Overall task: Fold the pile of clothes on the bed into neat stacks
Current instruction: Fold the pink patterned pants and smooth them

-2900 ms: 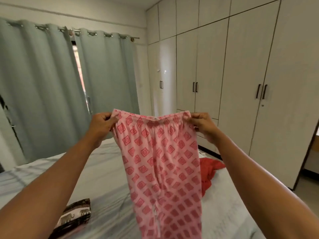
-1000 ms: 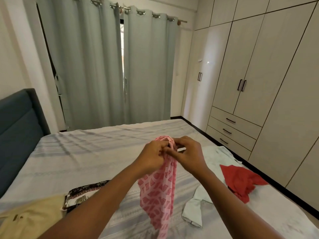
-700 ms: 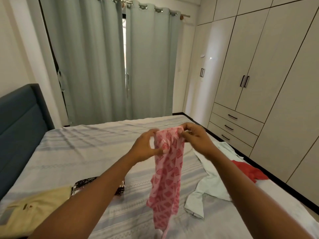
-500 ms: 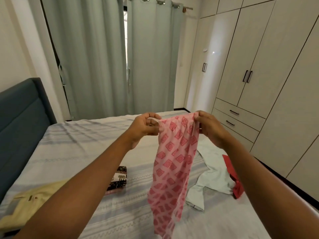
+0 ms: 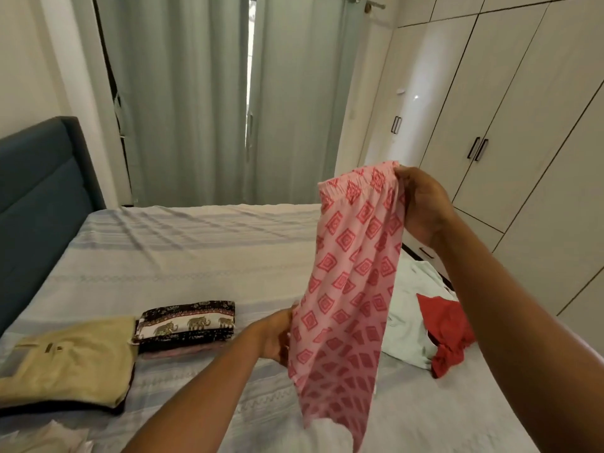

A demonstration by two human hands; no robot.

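While our right hand (image 5: 421, 204) is up at 2 o'clock, its fingers (image 5: 408, 178) are curled tight round one end of the gathered waistband of the pink trousers (image 5: 349, 273). The other end of the waistband hangs free. The trousers hang down from there to 5 o'clock, doubled lengthwise, with the lower end over the near edge of the bed (image 5: 196, 250); we cannot tell if it touches the sheet.

Our left hand (image 5: 274, 336) is lower, near 6 o'clock, gripping the left edge of the trousers about halfway down. Its fingers go behind the cloth, so the tips are hidden.

On the bed at 8 o'clock we see two folded stacks side by side, touching. A beige garment (image 5: 68, 358) lies on top of a dark piece. Just right of it is an elephant-print cloth (image 5: 188, 322), with something pinkish under it.

At 4 o'clock, partly behind the trousers, lies an unfolded pale shirt (image 5: 408, 322). A crumpled red garment (image 5: 447, 328) lies on its right part. Both are loose, not stacked.

A white bit of cloth shows at the bottom left corner; we cannot tell what it is.

A blue headboard (image 5: 36, 197) is at 9 o'clock, grey curtains (image 5: 196, 93) are at 12 and a wardrobe (image 5: 523, 109) with shut doors is at 2.
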